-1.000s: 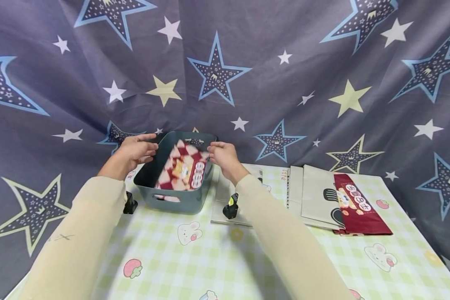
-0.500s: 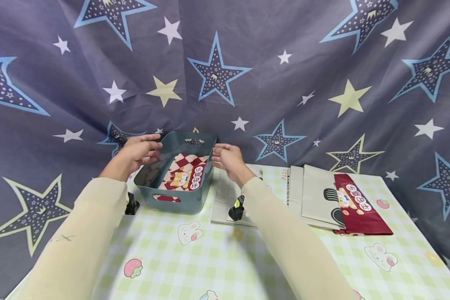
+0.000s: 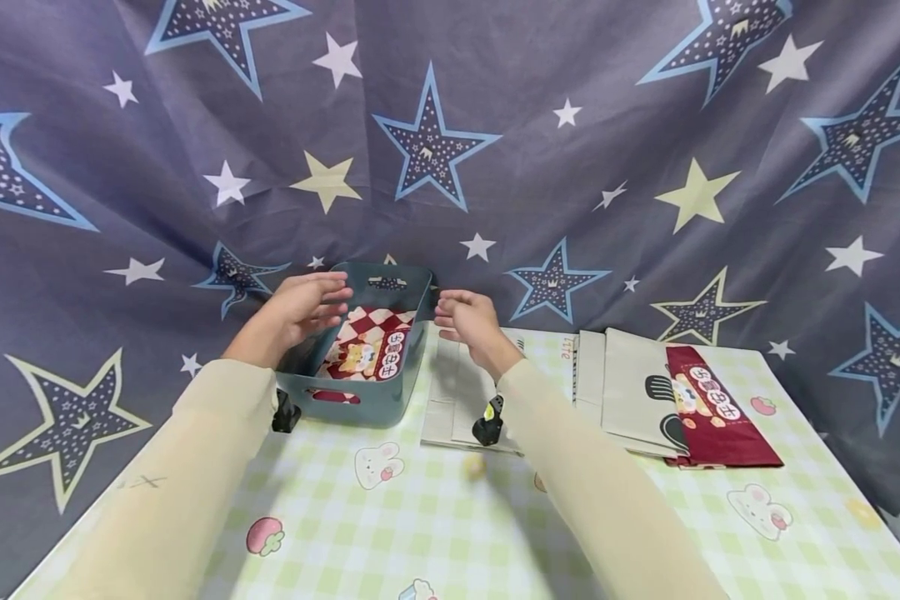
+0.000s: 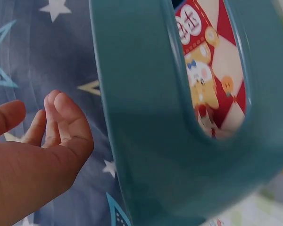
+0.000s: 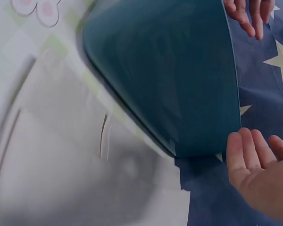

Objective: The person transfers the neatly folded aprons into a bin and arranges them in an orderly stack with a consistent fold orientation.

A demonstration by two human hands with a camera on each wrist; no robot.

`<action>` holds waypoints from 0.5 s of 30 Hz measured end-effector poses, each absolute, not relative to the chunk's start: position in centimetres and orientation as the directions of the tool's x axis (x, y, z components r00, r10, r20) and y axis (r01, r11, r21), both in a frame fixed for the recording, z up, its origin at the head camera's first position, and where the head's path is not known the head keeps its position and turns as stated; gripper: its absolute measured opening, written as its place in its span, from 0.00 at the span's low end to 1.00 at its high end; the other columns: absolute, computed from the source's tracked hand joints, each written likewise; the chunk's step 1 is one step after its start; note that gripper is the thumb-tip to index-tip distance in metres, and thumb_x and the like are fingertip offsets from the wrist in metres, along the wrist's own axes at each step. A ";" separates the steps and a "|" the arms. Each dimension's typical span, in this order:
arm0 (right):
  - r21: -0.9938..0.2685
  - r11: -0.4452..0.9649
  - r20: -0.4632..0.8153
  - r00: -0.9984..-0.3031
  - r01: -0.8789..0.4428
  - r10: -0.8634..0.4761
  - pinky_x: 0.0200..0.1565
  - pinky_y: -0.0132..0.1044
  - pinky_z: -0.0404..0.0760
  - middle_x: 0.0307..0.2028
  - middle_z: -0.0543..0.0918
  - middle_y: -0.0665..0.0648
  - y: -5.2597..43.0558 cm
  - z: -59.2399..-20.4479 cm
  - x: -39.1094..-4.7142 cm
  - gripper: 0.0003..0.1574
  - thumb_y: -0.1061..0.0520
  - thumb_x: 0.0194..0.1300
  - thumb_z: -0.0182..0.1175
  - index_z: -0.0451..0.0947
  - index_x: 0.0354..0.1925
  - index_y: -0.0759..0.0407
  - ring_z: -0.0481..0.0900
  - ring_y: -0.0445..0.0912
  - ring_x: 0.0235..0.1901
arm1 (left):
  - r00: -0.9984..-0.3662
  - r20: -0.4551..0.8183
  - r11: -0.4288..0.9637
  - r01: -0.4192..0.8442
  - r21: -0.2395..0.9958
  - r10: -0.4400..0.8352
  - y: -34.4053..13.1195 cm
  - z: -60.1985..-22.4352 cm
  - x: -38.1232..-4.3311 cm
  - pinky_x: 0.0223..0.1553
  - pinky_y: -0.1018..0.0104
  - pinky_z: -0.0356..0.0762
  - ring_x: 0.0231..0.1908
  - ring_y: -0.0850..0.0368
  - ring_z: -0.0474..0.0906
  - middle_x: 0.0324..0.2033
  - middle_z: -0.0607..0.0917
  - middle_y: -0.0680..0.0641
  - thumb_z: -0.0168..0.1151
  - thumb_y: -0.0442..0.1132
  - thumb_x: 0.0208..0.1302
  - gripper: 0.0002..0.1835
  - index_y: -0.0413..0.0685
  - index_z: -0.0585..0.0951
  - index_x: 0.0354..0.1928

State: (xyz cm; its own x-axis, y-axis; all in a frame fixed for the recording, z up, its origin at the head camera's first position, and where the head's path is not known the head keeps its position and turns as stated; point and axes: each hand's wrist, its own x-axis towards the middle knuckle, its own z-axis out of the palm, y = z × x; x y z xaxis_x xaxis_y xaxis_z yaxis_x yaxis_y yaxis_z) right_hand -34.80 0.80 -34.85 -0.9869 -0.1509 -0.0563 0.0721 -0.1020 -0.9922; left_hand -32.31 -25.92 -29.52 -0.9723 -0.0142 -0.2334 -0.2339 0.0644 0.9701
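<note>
A teal plastic storage basket with slot handles stands at the back left of the table. Flat inside it lies a folded red-and-cream checkered piece printed with a cartoon animal. My left hand hovers over the basket's left rim, fingers loosely extended and holding nothing. Just outside the right rim is my right hand, its fingers slightly bent, nothing in them. In the right wrist view, the right fingertips are close to the basket's far edge; whether they touch it I cannot tell.
Right of the basket lies a folded beige piece, partly under my right forearm. Farther right are another folded beige piece and a dark red one. A star-patterned curtain hangs behind the checkered tablecloth.
The checkered piece, blurred a second ago, has settled flat in the basket, free of my right hand. My right hand has drawn away rightward; my left hand has shifted right over the basket.
</note>
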 end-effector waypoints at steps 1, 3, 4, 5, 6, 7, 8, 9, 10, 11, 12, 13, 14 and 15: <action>-0.992 -0.101 -0.055 -0.988 0.071 -0.146 0.59 0.55 0.79 0.54 0.83 0.67 1.0 -34.9 -34.8 0.19 0.60 0.76 0.56 0.77 0.60 0.65 0.80 0.63 0.57 | -0.973 -0.229 0.073 -0.229 0.971 -0.013 -25.6 -29.5 -32.3 0.37 0.72 0.83 0.35 0.64 0.83 0.41 0.84 0.58 0.52 0.43 0.79 0.26 0.50 0.68 0.75; -0.993 -0.098 -0.056 -0.989 0.069 -0.135 0.59 0.55 0.79 0.48 0.84 0.63 1.5 -35.0 -34.8 0.17 0.60 0.76 0.56 0.78 0.59 0.65 0.81 0.64 0.56 | -0.976 -0.218 0.096 -0.217 0.971 -0.004 -24.8 -29.4 -32.3 0.39 0.71 0.83 0.37 0.63 0.83 0.46 0.83 0.55 0.52 0.44 0.80 0.26 0.50 0.67 0.75; -0.993 -0.093 -0.055 -0.990 0.067 -0.130 0.59 0.55 0.79 0.48 0.84 0.63 1.8 -35.1 -34.8 0.17 0.60 0.76 0.56 0.78 0.59 0.64 0.81 0.63 0.55 | -0.977 -0.211 0.107 -0.210 0.972 0.002 -24.4 -29.3 -32.3 0.41 0.71 0.82 0.39 0.62 0.83 0.49 0.82 0.53 0.51 0.44 0.80 0.26 0.49 0.67 0.75; -0.994 -0.086 -0.054 -0.991 0.065 -0.122 0.58 0.55 0.80 0.47 0.84 0.63 2.1 -35.2 -34.8 0.17 0.61 0.76 0.56 0.78 0.58 0.64 0.82 0.62 0.54 | -0.979 -0.203 0.122 -0.201 0.972 0.006 -24.0 -29.3 -32.3 0.43 0.70 0.82 0.40 0.62 0.82 0.53 0.81 0.51 0.51 0.44 0.80 0.26 0.49 0.67 0.76; -0.995 -0.080 -0.054 -0.992 0.063 -0.117 0.57 0.54 0.80 0.47 0.84 0.63 2.3 -35.3 -34.8 0.16 0.61 0.76 0.56 0.78 0.58 0.64 0.83 0.61 0.53 | -0.981 -0.195 0.133 -0.192 0.972 0.012 -23.7 -29.3 -32.3 0.44 0.69 0.82 0.41 0.61 0.82 0.56 0.80 0.49 0.50 0.43 0.80 0.26 0.49 0.67 0.76; -0.995 -0.075 -0.054 -0.992 0.063 -0.112 0.57 0.54 0.81 0.48 0.84 0.64 2.7 -35.3 -34.9 0.16 0.61 0.76 0.56 0.78 0.58 0.64 0.83 0.60 0.51 | -0.982 -0.187 0.141 -0.183 0.973 0.017 -23.3 -29.2 -32.3 0.45 0.68 0.82 0.43 0.60 0.81 0.59 0.78 0.47 0.50 0.43 0.80 0.26 0.49 0.67 0.76; -0.996 -0.065 -0.055 -0.993 0.062 -0.107 0.56 0.53 0.81 0.49 0.84 0.65 3.0 -35.4 -34.9 0.17 0.61 0.76 0.56 0.78 0.58 0.64 0.84 0.59 0.51 | -0.984 -0.178 0.149 -0.173 0.974 0.023 -22.9 -29.1 -32.2 0.46 0.68 0.82 0.43 0.59 0.81 0.62 0.76 0.44 0.50 0.43 0.80 0.25 0.48 0.67 0.75; -0.997 -0.052 -0.054 -0.993 0.060 -0.103 0.55 0.52 0.82 0.51 0.83 0.66 3.3 -35.5 -35.0 0.17 0.60 0.76 0.55 0.78 0.59 0.63 0.84 0.59 0.50 | -0.985 -0.169 0.154 -0.163 0.974 0.026 -22.5 -29.1 -32.2 0.46 0.67 0.82 0.44 0.59 0.81 0.63 0.76 0.43 0.50 0.43 0.80 0.25 0.48 0.68 0.75; -0.997 -0.043 -0.054 -0.994 0.058 -0.099 0.55 0.52 0.83 0.52 0.83 0.67 3.7 -35.6 -35.0 0.17 0.60 0.76 0.55 0.78 0.59 0.63 0.84 0.58 0.50 | -0.987 -0.158 0.162 -0.152 0.975 0.031 -22.0 -29.0 -32.2 0.45 0.67 0.82 0.43 0.59 0.81 0.63 0.75 0.43 0.50 0.43 0.80 0.25 0.48 0.68 0.75; -0.998 -0.034 -0.052 -0.994 0.056 -0.096 0.54 0.51 0.83 0.51 0.84 0.66 4.0 -35.6 -35.0 0.17 0.60 0.76 0.55 0.78 0.59 0.63 0.84 0.58 0.50 | -0.988 -0.148 0.167 -0.141 0.976 0.035 -21.6 -29.0 -32.1 0.44 0.68 0.82 0.42 0.59 0.81 0.64 0.75 0.42 0.50 0.43 0.80 0.25 0.48 0.69 0.74; -0.998 -0.025 -0.050 -0.994 0.053 -0.093 0.54 0.50 0.83 0.51 0.84 0.66 4.3 -35.7 -35.1 0.17 0.60 0.76 0.55 0.78 0.59 0.63 0.84 0.58 0.51 | -0.990 -0.138 0.169 -0.130 0.977 0.040 -21.2 -28.9 -32.1 0.41 0.69 0.82 0.41 0.59 0.81 0.63 0.76 0.42 0.50 0.43 0.80 0.24 0.48 0.70 0.74; -0.999 -0.016 -0.047 -0.995 0.048 -0.090 0.53 0.50 0.84 0.51 0.84 0.65 4.6 -35.7 -35.1 0.18 0.60 0.76 0.55 0.78 0.60 0.63 0.84 0.59 0.52 | -0.991 -0.129 0.173 -0.119 0.978 0.044 -20.7 -28.9 -32.0 0.39 0.71 0.82 0.41 0.60 0.81 0.62 0.76 0.42 0.51 0.43 0.80 0.24 0.48 0.70 0.73; -0.999 -0.007 -0.044 -0.995 0.045 -0.085 0.53 0.49 0.84 0.50 0.84 0.64 4.9 -35.7 -35.1 0.18 0.60 0.76 0.55 0.78 0.60 0.63 0.83 0.60 0.53 | -0.992 -0.118 0.177 -0.108 0.978 0.047 -20.3 -28.9 -32.0 0.37 0.72 0.81 0.41 0.60 0.81 0.61 0.77 0.43 0.51 0.43 0.80 0.23 0.48 0.71 0.72; -0.999 -0.001 -0.041 -0.996 0.041 -0.080 0.53 0.49 0.84 0.49 0.84 0.63 5.3 -35.8 -35.1 0.18 0.59 0.76 0.55 0.77 0.60 0.63 0.83 0.60 0.54 | -0.993 -0.109 0.179 -0.099 0.979 0.051 -19.8 -28.9 -32.0 0.37 0.73 0.81 0.40 0.59 0.81 0.60 0.77 0.43 0.52 0.43 0.80 0.23 0.48 0.72 0.72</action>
State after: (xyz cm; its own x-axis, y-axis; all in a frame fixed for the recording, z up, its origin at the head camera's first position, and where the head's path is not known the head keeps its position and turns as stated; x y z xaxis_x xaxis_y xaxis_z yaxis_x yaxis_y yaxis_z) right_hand -35.07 5.26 -35.81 -0.9959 -0.0801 -0.0410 0.0411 -0.0006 -0.9992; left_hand -31.96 -19.82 -28.88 -0.9927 0.0508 -0.1092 -0.0986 0.1789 0.9789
